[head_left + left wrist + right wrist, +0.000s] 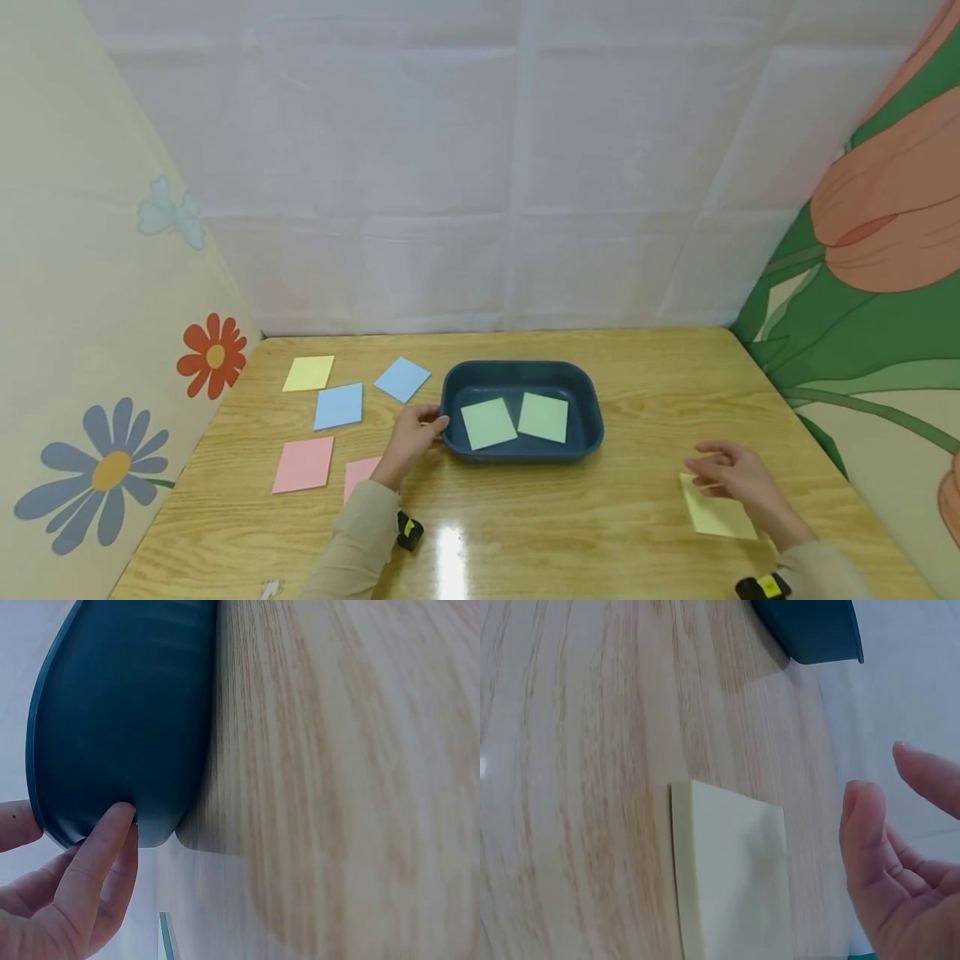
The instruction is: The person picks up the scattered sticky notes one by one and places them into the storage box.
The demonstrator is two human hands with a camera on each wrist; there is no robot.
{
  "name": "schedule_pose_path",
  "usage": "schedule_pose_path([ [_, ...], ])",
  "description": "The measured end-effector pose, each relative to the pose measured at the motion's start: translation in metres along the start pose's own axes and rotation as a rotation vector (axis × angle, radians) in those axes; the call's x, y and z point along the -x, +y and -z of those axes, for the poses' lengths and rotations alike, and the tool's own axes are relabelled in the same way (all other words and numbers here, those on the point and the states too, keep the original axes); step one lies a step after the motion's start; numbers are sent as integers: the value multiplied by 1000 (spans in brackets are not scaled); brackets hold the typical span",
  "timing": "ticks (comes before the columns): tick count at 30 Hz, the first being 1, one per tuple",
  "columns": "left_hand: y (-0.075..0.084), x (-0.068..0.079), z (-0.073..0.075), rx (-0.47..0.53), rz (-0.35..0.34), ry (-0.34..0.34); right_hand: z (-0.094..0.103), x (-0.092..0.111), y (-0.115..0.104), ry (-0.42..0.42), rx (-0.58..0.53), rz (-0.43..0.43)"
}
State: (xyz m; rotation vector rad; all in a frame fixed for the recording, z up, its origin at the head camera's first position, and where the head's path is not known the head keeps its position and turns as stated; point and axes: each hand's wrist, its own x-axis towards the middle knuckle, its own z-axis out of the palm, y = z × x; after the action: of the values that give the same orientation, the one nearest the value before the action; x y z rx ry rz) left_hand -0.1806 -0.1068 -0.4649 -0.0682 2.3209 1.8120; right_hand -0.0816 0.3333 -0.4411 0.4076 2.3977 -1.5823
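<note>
A dark teal plastic bin stands on the table, with two light green sticky note pads lying flat inside. My left hand pinches the bin's left rim; in the left wrist view the thumb is on one side of the wall and the fingers on the other. Over at the right, my right hand hovers above a yellow sticky note pad. In the right wrist view a gap separates that hand from the pad, and the thumb and finger are apart, holding nothing.
Left of the bin lie two blue pads, another yellow pad and two pink pads, one partly behind my left arm. A small white object sits near the table's front left. Fabric walls enclose the table.
</note>
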Motion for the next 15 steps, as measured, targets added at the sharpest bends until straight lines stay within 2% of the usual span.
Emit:
schedule_pose_path([
  [8,-1,-1,0,-8,2,-5,8,1,8,3,58,-43],
  [15,-1,0,1,-1,-9,-5,13,-1,11,48,115,-99],
])
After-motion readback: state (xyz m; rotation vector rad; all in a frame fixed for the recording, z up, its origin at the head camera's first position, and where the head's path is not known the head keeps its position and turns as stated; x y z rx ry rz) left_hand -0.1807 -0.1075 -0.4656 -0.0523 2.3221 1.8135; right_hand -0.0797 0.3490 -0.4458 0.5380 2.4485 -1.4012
